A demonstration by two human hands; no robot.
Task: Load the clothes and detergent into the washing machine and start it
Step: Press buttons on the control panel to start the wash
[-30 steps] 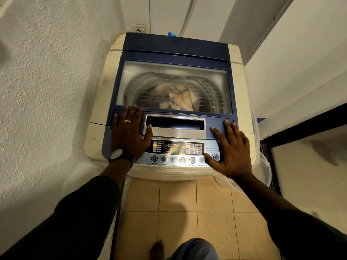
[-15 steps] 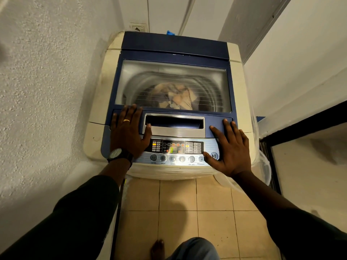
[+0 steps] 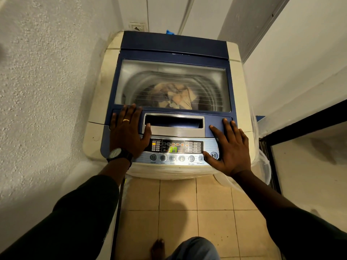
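A top-loading washing machine (image 3: 237,76) with a blue lid stands in front of me. Its glass lid (image 3: 131,79) is closed, and beige and dark clothes (image 3: 175,95) lie in the drum beneath. The control panel (image 3: 176,147) is lit and its green display reads 37. My left hand (image 3: 127,131) rests flat on the lid's front left corner, fingers straight. My right hand (image 3: 229,145) lies flat on the right end of the panel, thumb beside the start/pause button (image 3: 214,155). No detergent is in view.
A rough white wall (image 3: 47,91) hems the machine on the left. A wall socket (image 3: 138,27) sits behind it. A clear plastic cover (image 3: 264,166) hangs off its right side. A dark door frame (image 3: 300,124) is at right. Tan floor tiles (image 3: 178,199) and my bare foot (image 3: 158,248) lie below.
Both hands stay flat in the same places. The clothes in the drum have shifted position a little.
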